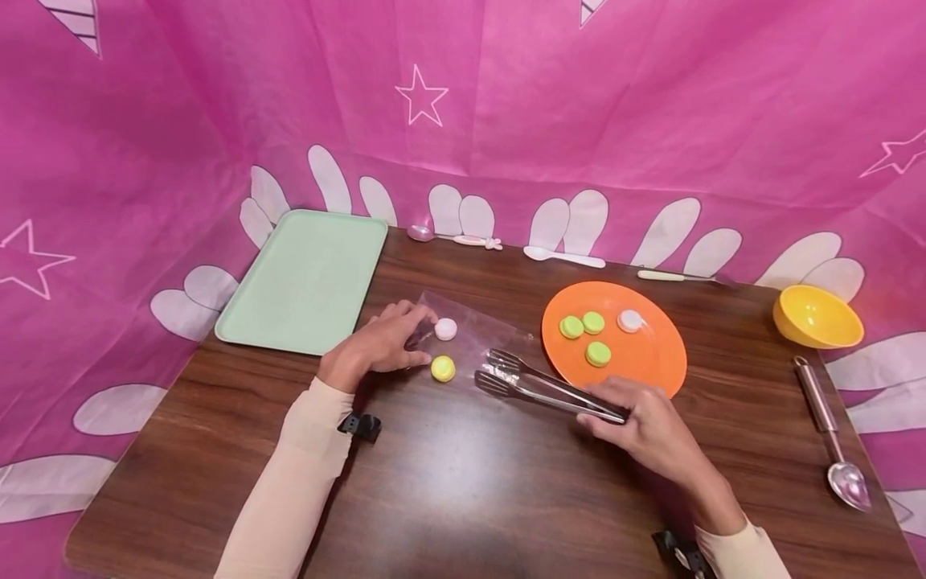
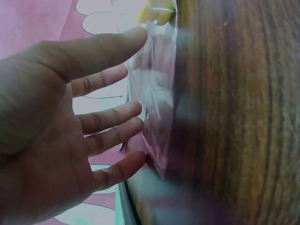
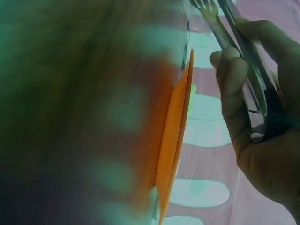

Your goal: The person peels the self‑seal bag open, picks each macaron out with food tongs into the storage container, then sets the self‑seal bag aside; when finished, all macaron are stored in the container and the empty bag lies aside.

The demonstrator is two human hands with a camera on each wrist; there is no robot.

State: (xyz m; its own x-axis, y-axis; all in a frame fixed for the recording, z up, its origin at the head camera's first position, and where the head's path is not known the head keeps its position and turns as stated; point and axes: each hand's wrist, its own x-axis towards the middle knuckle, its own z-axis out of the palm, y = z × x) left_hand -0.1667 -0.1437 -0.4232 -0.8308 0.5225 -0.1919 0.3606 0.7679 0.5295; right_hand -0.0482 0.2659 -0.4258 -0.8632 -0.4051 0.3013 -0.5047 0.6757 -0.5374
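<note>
My left hand [image 1: 383, 338] has its fingers spread and loosely bent at the edge of a clear plastic bag [image 1: 473, 326]. A pale pink macaron [image 1: 445, 329] and a yellow macaron [image 1: 444, 369] lie at the bag, just beyond the fingertips. In the left wrist view the fingertips overlap the crinkled bag [image 2: 159, 89]. My right hand [image 1: 644, 418] grips metal tongs [image 1: 557, 396] by their handle end, their slotted tips apart over the bag's right part. Beneath and behind that hand, an orange plate [image 1: 658, 346] carries three green macarons [image 1: 598, 354] and one whitish macaron [image 1: 630, 322].
A pale green tray [image 1: 304, 273] lies at the back left. Along the back edge lie a pink-handled spoon [image 1: 463, 240], a white spoon [image 1: 564, 257] and a cream-handled utensil [image 1: 661, 276]. To the right are a yellow bowl [image 1: 817, 318] and a metal scoop [image 1: 832, 434].
</note>
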